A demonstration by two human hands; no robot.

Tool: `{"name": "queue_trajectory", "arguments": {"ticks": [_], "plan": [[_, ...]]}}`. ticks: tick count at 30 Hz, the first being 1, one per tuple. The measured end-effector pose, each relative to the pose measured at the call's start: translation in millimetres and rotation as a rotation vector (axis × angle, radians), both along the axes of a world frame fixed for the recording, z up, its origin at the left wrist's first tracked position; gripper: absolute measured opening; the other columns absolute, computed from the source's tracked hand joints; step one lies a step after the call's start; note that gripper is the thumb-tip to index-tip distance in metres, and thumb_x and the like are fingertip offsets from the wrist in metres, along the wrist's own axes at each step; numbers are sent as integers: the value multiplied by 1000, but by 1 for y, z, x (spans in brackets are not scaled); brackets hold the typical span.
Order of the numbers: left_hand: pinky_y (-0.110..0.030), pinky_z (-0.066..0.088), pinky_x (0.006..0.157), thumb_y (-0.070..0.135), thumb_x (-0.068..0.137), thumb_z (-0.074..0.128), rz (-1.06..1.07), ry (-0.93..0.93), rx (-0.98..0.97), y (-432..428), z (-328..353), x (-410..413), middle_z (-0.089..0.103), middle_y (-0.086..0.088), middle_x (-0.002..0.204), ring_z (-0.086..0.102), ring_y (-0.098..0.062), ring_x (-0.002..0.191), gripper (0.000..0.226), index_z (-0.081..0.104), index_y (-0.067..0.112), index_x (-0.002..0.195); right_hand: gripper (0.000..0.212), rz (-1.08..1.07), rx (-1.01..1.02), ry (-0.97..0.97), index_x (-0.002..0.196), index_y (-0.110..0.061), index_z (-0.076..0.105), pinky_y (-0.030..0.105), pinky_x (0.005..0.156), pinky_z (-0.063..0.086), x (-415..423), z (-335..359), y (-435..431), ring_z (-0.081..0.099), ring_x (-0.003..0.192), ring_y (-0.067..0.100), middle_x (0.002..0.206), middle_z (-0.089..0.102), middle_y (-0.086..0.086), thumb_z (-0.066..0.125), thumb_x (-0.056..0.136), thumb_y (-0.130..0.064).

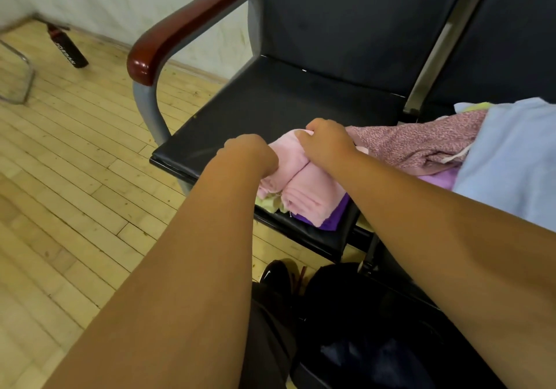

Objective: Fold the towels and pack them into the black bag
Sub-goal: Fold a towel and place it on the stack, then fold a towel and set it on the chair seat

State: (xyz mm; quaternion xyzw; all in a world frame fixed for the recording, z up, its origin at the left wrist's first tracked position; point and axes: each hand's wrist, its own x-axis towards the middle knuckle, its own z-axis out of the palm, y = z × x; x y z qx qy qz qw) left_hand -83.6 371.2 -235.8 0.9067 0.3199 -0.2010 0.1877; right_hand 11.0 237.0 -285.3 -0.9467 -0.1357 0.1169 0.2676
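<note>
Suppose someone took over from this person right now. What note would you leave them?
Left hand and right hand both grip the partly folded pink towel on the chair seat.
Purple towel and yellow towel lie under it.
Speckled towel and blue towel lie loose to the right.
Black bag sits on the floor; contents unclear.
Left: finish folds, pack all.

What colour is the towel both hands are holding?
Pale pink, no pattern: the towel shows best in the head view.
</note>
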Motion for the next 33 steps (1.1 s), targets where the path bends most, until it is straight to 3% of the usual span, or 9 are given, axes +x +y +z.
{"name": "queue_trajectory", "arguments": {"ticks": [5, 10, 15, 17, 20, 22, 24, 29, 33], "plan": [[-52, 55, 103, 25, 95, 61, -28, -224, 26, -17, 14, -3, 61, -22, 135, 60, -41, 124, 39, 64, 4, 129, 40, -48, 169, 16, 141, -20, 65, 37, 111, 47, -17, 23, -29, 59, 133, 25, 145, 63, 4, 62, 102, -26], [-43, 51, 78, 29, 100, 61, -179, -361, -15, -51, 35, -12, 66, -17, 125, 65, -35, 106, 39, 64, 4, 129, 32, -136, 280, 81, 133, -25, 73, 36, 110, 49, -39, 52, -66, 61, 128, 20, 139, 68, -3, 58, 104, -22], [-33, 46, 79, 32, 102, 61, -322, -419, -140, -99, 50, -29, 72, -10, 109, 68, -31, 109, 31, 72, 6, 117, 19, -259, 419, 119, 91, -32, 79, 41, 89, 61, -64, 86, -108, 70, 98, 23, 94, 73, -7, 64, 97, -23], [-32, 46, 79, 30, 103, 59, -367, -417, -173, -123, 57, -37, 72, -7, 105, 68, -31, 111, 27, 73, 8, 110, 13, -298, 444, 103, 87, -31, 79, 44, 92, 62, -80, 101, -133, 72, 97, 26, 86, 72, -8, 66, 87, -29], [-33, 51, 93, 25, 108, 55, -460, -400, -225, -167, 67, -51, 73, -6, 124, 66, -26, 115, 29, 73, 10, 125, 24, -312, 410, 26, 84, -35, 75, 39, 92, 59, -100, 116, -182, 70, 100, 21, 91, 70, -12, 59, 94, -20], [-30, 50, 81, 28, 106, 57, -515, -421, -250, -197, 67, -58, 74, -3, 117, 66, -22, 102, 27, 76, 15, 119, 27, -336, 388, -11, 88, -33, 71, 32, 84, 57, -113, 119, -217, 67, 91, 15, 89, 67, -13, 55, 101, -16], [-29, 44, 72, 27, 104, 58, -588, -412, -268, -227, 64, -64, 75, -4, 109, 66, -23, 99, 25, 79, 14, 108, 21, -380, 368, -22, 104, -24, 76, 36, 89, 60, -124, 118, -255, 69, 95, 18, 102, 73, -2, 56, 105, -21], [-33, 56, 78, 34, 102, 58, -731, -379, -301, -297, 51, -68, 76, 3, 104, 72, -17, 94, 23, 76, 20, 102, 25, -547, 412, -1, 104, -26, 80, 39, 89, 63, -170, 121, -348, 72, 96, 16, 108, 75, -10, 57, 103, -19], [-39, 57, 85, 29, 101, 62, -838, -349, -316, -342, 39, -72, 75, -4, 104, 69, -24, 101, 21, 76, 14, 104, 20, -658, 472, 81, 98, -20, 79, 44, 84, 62, -202, 104, -406, 71, 87, 18, 106, 77, 1, 60, 101, -15]]}}
